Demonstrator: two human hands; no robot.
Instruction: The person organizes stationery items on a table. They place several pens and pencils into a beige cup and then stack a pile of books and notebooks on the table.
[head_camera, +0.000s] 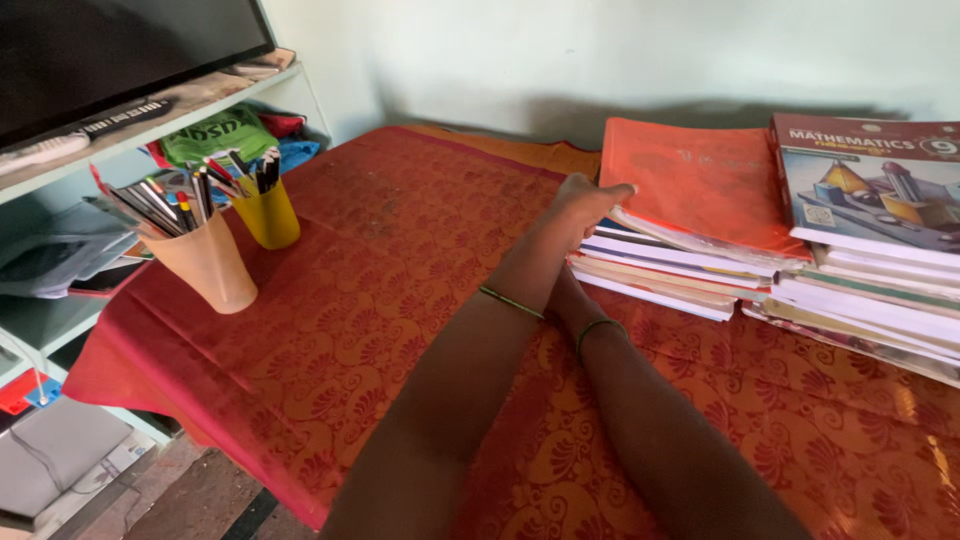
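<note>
Two hands reach out together toward the nearer of two book stacks. Our left hand (590, 197) lies with its fingers pressed together and laid flat along the left edge of the orange book (700, 185) that tops the stack, thumb tucked under the cover's corner; a thin green bangle (510, 302) circles that wrist. Our right hand (566, 292) passes beneath the left forearm and meets the lower books of the same stack; it is mostly hidden, so we cannot tell whether its fingers are spread or closed. A green bangle (598, 327) sits on that wrist too.

The nearer stack (665, 265) holds several thin books with white and coloured edges, lying on the worktop (400, 270), which is covered by a red and orange patterned cloth. Just to its right, touching or nearly so, rises a second stack (870, 300), topped by a textbook (870, 180) with a dark red band and geometric shapes on the cover.

Well apart, at the worktop's left edge, stand a beige cup (205, 265) and a yellow cup (268, 215), both full of pens and pencils. Beyond them a white shelf (150, 115) carries a dark screen (110, 50) and a remote control (85, 135), with folded clothes below.
</note>
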